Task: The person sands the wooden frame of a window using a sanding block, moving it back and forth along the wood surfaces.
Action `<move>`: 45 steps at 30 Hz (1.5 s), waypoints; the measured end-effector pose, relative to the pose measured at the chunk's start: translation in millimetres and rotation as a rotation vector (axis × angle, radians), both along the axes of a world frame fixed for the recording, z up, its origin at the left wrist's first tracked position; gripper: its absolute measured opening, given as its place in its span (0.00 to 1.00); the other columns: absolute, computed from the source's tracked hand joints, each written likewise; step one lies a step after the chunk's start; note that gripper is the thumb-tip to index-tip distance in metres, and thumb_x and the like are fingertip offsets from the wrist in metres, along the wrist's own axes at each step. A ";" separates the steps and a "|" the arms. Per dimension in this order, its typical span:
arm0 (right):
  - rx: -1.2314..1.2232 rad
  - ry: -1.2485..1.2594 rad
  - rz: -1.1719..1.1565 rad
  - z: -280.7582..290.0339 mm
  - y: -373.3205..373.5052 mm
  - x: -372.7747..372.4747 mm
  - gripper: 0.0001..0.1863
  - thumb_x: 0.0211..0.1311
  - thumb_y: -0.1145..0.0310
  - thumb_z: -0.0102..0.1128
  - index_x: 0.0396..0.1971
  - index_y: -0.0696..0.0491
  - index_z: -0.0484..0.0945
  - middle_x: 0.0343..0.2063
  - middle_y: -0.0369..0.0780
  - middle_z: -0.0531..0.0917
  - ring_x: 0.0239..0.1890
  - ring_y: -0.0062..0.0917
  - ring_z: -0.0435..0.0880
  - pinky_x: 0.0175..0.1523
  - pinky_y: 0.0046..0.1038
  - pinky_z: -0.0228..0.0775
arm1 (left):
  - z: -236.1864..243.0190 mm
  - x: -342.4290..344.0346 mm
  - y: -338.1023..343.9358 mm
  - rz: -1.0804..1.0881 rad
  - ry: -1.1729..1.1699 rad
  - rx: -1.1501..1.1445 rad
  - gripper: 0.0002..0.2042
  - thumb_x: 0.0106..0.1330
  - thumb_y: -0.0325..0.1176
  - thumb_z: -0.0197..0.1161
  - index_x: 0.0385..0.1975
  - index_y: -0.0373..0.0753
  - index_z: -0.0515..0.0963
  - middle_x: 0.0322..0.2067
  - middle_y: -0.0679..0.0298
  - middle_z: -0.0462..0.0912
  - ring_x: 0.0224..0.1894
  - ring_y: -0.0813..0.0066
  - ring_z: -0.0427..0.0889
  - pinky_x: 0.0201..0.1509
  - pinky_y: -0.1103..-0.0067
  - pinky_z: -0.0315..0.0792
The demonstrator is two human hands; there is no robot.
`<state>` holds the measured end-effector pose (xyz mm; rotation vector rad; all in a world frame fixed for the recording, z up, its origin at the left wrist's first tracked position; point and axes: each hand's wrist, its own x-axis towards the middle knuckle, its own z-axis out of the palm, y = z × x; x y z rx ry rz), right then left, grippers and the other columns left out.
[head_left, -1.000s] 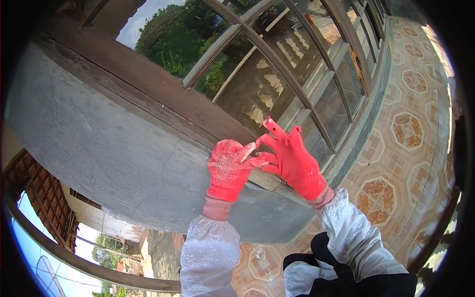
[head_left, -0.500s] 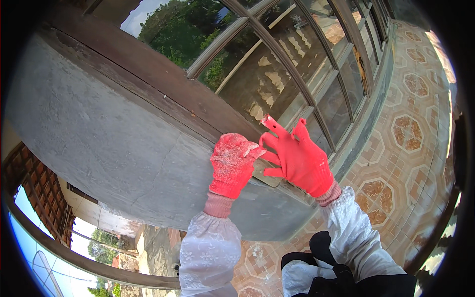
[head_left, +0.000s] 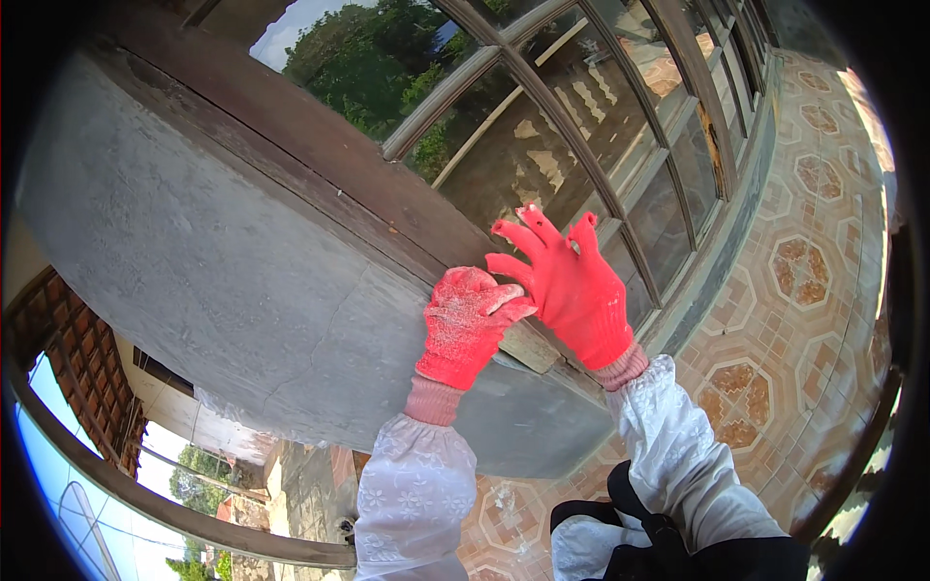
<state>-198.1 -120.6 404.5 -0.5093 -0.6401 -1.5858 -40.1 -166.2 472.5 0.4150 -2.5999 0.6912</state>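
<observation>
A: Dead centre, we can't see the curled fingertips of the left hand (head_left: 461, 327), nor tell whether they pinch anything beside the right hand (head_left: 579, 298)!

B: Down at seven o'clock, a dark speck (head_left: 346, 528), too small for us!

A: Left sleeve (head_left: 412, 502), cut off at six!

B: Window frame (head_left: 503, 38), cropped at twelve!

Outdoor porch or veranda, looks like a house. Evidence: patterned tile floor (head_left: 802, 271) at 3 o'clock, wood-framed windows (head_left: 564, 128) at 1, grey wall (head_left: 242, 261) at 9, red-brown tiled roof (head_left: 82, 363) between 8 and 9, tree (head_left: 199, 474) and sky (head_left: 55, 489) around 8. Bright daylight on the floor tiles.
</observation>
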 end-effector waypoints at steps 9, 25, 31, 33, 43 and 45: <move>0.039 0.088 0.051 8.2 6.3 1.1 0.29 0.72 0.44 0.46 0.60 0.52 0.64 0.59 0.46 0.71 0.56 0.43 0.75 0.54 0.41 0.74 | -3.2 6.5 -5.5 -0.042 0.036 0.072 0.12 0.49 0.32 0.69 0.35 0.51 0.83 0.37 0.67 0.80 0.46 0.63 0.76 0.50 0.66 0.73; -0.983 -3.095 3.212 -53.8 12.1 28.0 0.48 0.53 0.67 0.70 0.71 0.56 0.50 0.69 0.49 0.58 0.64 0.35 0.70 0.65 0.33 0.64 | -13.5 2.6 -10.3 0.033 0.052 -0.093 0.18 0.49 0.29 0.65 0.42 0.54 0.82 0.44 0.72 0.80 0.47 0.63 0.75 0.51 0.66 0.72; -1.140 -3.607 2.649 -54.3 16.5 52.8 0.51 0.51 0.62 0.73 0.71 0.53 0.50 0.63 0.50 0.69 0.64 0.39 0.71 0.64 0.35 0.64 | -21.1 1.6 -11.9 0.092 0.086 -0.046 0.17 0.51 0.31 0.65 0.43 0.53 0.82 0.46 0.73 0.80 0.47 0.63 0.76 0.53 0.66 0.72; -1.133 -3.473 2.766 -56.7 10.4 63.4 0.51 0.50 0.61 0.73 0.71 0.53 0.51 0.61 0.50 0.71 0.64 0.39 0.72 0.64 0.35 0.64 | -19.8 3.8 -13.2 0.082 0.088 -0.061 0.16 0.51 0.31 0.65 0.43 0.53 0.82 0.46 0.73 0.80 0.47 0.63 0.76 0.54 0.65 0.71; -0.678 -3.526 2.939 -50.2 -0.5 59.1 0.49 0.48 0.75 0.72 0.70 0.50 0.54 0.57 0.47 0.74 0.59 0.39 0.76 0.59 0.33 0.69 | -11.0 6.3 -15.6 -0.046 0.037 -0.142 0.18 0.52 0.33 0.67 0.45 0.48 0.80 0.48 0.69 0.79 0.50 0.63 0.76 0.62 0.62 0.67; -0.946 -3.580 2.771 -48.4 2.2 65.3 0.48 0.48 0.76 0.71 0.70 0.50 0.54 0.56 0.47 0.75 0.58 0.38 0.77 0.57 0.33 0.70 | -14.3 3.0 -12.4 -0.030 0.145 0.004 0.19 0.53 0.34 0.68 0.48 0.46 0.79 0.49 0.66 0.78 0.52 0.61 0.75 0.63 0.62 0.66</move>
